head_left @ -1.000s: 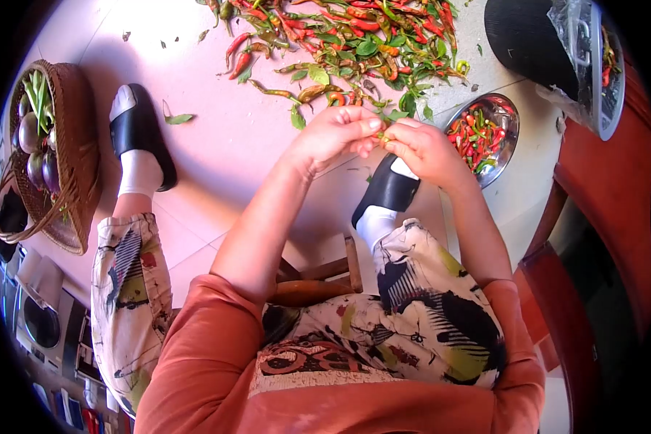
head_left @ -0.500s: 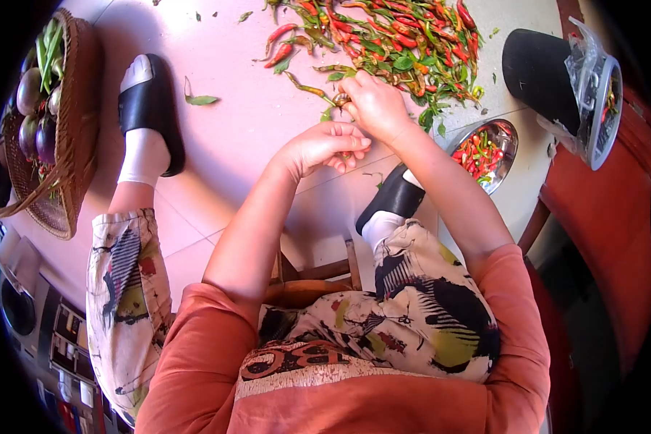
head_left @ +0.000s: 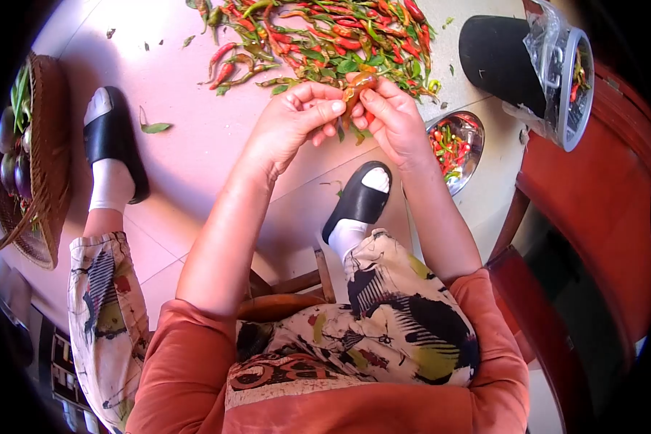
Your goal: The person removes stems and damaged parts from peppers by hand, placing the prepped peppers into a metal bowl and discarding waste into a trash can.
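Note:
Just in front of the chili pile, my two hands meet around a brownish-orange chili pepper point(head_left: 359, 85). My right hand point(head_left: 398, 124) pinches it between thumb and fingers, and a bit of red shows by its palm. From the other side, my left hand point(head_left: 291, 124) closes thumb and forefinger at the pepper's edge; its other fingers are curled. Green leafy bits hang below the fingertips. Beyond the hands, a pile of red and green chili peppers point(head_left: 340, 42) with leaves and stems spreads over the tiled floor point(head_left: 188, 152).
A metal bowl point(head_left: 476, 154) of cut chilies stands right of my hands. Behind it, a black bin point(head_left: 500, 65) with a plastic liner lies tipped over. At left is a wicker basket point(head_left: 50, 159) of eggplants. Red wooden furniture point(head_left: 586, 188) fills the right side.
My right hand has come back from the pile's edge with the pepper. My left hand has moved up to meet it. The whole view has shifted, and my right foot shows more fully.

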Demonstrator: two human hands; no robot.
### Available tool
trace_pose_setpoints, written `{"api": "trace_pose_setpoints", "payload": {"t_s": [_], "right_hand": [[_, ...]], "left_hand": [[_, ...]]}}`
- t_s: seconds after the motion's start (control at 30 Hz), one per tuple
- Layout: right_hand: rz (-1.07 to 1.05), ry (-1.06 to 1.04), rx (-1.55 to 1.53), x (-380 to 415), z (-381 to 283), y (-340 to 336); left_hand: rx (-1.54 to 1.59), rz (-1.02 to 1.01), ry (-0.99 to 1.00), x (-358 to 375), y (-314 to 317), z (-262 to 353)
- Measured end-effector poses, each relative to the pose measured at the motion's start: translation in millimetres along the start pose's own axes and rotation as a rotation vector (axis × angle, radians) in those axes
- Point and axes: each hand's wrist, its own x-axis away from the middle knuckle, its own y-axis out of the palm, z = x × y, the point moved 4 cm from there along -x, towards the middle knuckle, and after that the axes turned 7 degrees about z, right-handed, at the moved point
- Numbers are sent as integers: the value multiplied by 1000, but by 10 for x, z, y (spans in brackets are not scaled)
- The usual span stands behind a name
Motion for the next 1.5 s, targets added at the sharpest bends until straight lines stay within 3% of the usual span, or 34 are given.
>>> {"api": "trace_pose_setpoints", "payload": {"t_s": [0.07,0.2,0.27,0.37,0.4,0.47,0.53,0.6,0.63,0.7,0.73,0.8,0.93,1.07,1.13,1.23,1.33,1.5], "right_hand": [[29,-79,93,66,-49,-118],[176,-217,-107,201,-177,-346],[140,-216,-63,266,-182,-470],[282,-332,309,347,-264,-466],[287,-332,302,366,-259,-519],[197,-461,582,405,-302,-570],[163,-415,488,445,-328,-602],[56,-34,-220,463,-215,-641],[26,-17,-355,477,-168,-652],[54,-46,-461,507,-102,-678],[77,-75,-561,492,-99,-686],[101,-77,-531,474,-117,-725],[74,-6,-346,464,-62,-633],[96,-147,-155,416,-35,-369],[168,-214,32,410,-22,-377],[189,-240,97,425,-24,-421],[221,-204,171,481,-37,-396],[270,-160,209,493,-50,-375]], "left_hand": [[-116,84,38,-15,103,4],[-165,75,114,-86,264,-68],[-182,63,110,-89,355,-110],[-218,52,189,-18,570,-57],[-225,50,185,-44,576,-92],[-568,-18,269,-112,595,-148],[-522,-72,243,-114,623,-177],[-675,-125,496,-104,670,-147],[-678,-130,493,-90,671,-149],[-338,-136,222,-77,643,-192],[-346,-139,226,-89,628,-210],[200,-249,78,-111,623,-298],[125,-190,131,-100,636,-299],[-151,-96,198,-118,622,-339],[-120,-66,197,-108,609,-334],[-53,2,193,-108,547,-323],[-77,-83,181,-129,531,-270],[-276,-33,317,-146,527,-241]]}}
